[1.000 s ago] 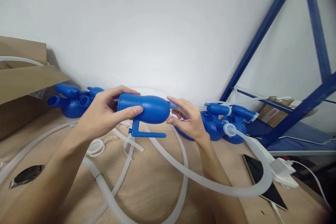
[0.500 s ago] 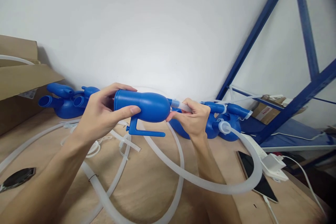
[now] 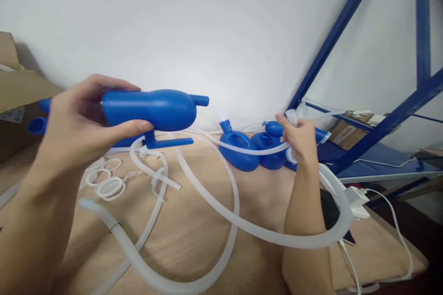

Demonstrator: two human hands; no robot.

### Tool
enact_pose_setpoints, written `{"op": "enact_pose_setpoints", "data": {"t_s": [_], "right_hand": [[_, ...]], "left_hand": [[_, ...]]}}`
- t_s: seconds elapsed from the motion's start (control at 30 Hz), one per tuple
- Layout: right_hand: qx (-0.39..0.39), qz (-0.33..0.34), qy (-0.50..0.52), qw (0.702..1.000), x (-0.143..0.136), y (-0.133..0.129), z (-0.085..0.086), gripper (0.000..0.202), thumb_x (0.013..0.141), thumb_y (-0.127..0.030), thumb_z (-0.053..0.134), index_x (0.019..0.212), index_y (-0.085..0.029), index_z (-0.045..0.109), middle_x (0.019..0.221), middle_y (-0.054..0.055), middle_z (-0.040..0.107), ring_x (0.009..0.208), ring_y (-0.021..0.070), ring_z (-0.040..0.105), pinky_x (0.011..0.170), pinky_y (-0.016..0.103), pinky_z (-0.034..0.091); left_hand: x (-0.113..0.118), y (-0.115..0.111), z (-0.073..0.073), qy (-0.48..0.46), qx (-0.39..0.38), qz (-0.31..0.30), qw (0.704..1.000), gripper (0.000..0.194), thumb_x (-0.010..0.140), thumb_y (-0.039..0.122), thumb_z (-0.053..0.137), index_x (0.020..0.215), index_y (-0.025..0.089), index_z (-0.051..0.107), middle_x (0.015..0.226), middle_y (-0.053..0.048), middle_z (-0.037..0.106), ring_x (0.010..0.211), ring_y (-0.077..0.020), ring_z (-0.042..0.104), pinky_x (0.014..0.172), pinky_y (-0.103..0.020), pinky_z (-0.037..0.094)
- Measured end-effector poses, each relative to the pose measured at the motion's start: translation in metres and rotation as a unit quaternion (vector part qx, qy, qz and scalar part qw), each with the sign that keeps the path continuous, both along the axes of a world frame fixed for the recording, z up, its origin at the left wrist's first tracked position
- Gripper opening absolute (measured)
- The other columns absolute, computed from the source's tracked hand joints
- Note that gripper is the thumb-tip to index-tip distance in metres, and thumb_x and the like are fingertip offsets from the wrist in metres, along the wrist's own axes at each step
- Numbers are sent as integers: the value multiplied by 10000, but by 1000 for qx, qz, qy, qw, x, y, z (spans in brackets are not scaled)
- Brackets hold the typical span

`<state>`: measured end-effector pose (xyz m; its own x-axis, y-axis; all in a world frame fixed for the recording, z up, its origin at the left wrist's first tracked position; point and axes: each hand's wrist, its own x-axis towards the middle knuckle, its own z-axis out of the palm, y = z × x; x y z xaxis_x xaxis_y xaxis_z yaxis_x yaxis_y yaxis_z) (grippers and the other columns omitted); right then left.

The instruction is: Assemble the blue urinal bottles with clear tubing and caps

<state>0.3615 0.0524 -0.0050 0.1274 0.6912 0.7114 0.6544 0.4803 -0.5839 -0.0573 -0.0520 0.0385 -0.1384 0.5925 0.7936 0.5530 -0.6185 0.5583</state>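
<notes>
**A:** While the left hand (image 3: 79, 129) was wrapped around the blue bottle (image 3: 152, 109), thumb under and fingers over the top, the bottle sat level in the air above the table's (image 3: 194, 235) left part, spout pointing right, its flat handle hanging underneath.

**B:** And the right hand (image 3: 300, 140)?

**A:** Up near the far right of the table, fingers loosely curled round the end of a clear tube (image 3: 242, 150). Can't tell how tight the hold was, bit blurry. The tube ran left from it, clear of the bottle's spout.

**B:** What else was lying around?

**A:** Two more blue jugs (image 3: 254, 150) at the far edge just left of that hand, white rings (image 3: 109, 184) near the left side, a fat hose (image 3: 277, 238) looping across the middle, and a phone (image 3: 330, 214) by the right edge.
</notes>
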Motion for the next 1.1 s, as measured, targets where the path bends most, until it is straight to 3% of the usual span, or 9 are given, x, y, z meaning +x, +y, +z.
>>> {"op": "enact_pose_setpoints", "data": {"t_s": [0.13,0.23,0.3,0.47,0.67,0.83,0.97,1.07,1.1], "right_hand": [[-254,-28,-13,967,-1,17,-19,365,867,-483,722,711,-190,570,570,-4,549,495,122,511,435,232,382],[-344,-29,-41,938,-14,32,-37,302,835,-388,771,986,-148,668,797,80,710,616,169,656,466,221,465],[-373,-10,-48,926,-16,41,-50,335,808,-368,810,1019,-141,682,789,73,715,620,171,662,464,216,473],[-397,59,-65,914,-6,55,-67,273,809,-360,833,784,-133,684,538,7,599,488,133,560,435,217,405],[-402,156,-24,902,-4,53,-70,333,733,-402,878,820,-131,705,609,-13,606,523,96,522,447,204,385],[-400,203,14,894,-5,56,-75,488,574,-458,950,820,-149,664,672,-19,636,503,73,485,432,205,366],[-404,209,38,890,-2,58,-78,524,497,-472,972,739,-164,625,601,-34,594,480,75,459,418,207,335],[-404,212,55,888,2,59,-82,511,490,-454,979,726,-162,631,626,-17,615,488,73,445,438,219,350],[-404,215,58,887,3,59,-84,502,493,-440,981,744,-158,650,649,-8,632,492,75,444,443,225,352]], "left_hand": [[14,30,-18,52,-87,-34,994,581,709,518,850,1192,250,671,1093,-32,717,932,-229,689,702,-306,596],[28,50,-39,67,-142,-56,986,620,722,503,831,1240,217,643,1161,-79,706,976,-263,701,735,-331,600],[36,62,-52,42,-180,-75,980,613,731,500,813,1233,203,625,1161,-91,698,979,-269,705,746,-339,587],[71,96,-74,5,-249,-112,962,521,764,473,770,1166,204,575,1150,-79,680,1037,-270,674,853,-384,532],[148,151,-97,86,-169,-160,969,473,700,389,809,1024,202,521,1068,-87,618,1029,-279,604,915,-425,495],[198,173,-127,143,-116,-192,964,468,779,423,786,1055,199,482,1110,-116,588,1079,-288,583,967,-446,492],[200,190,-133,230,-114,-223,940,426,963,489,589,1251,190,490,1247,-135,612,1164,-267,606,1003,-422,510],[173,212,-127,286,-121,-215,926,433,1097,375,204,1391,210,477,1248,-123,662,1100,-231,661,962,-416,537],[162,219,-125,302,-116,-198,925,462,1097,347,185,1443,200,454,1292,-146,648,1136,-243,652,989,-438,526]]}}
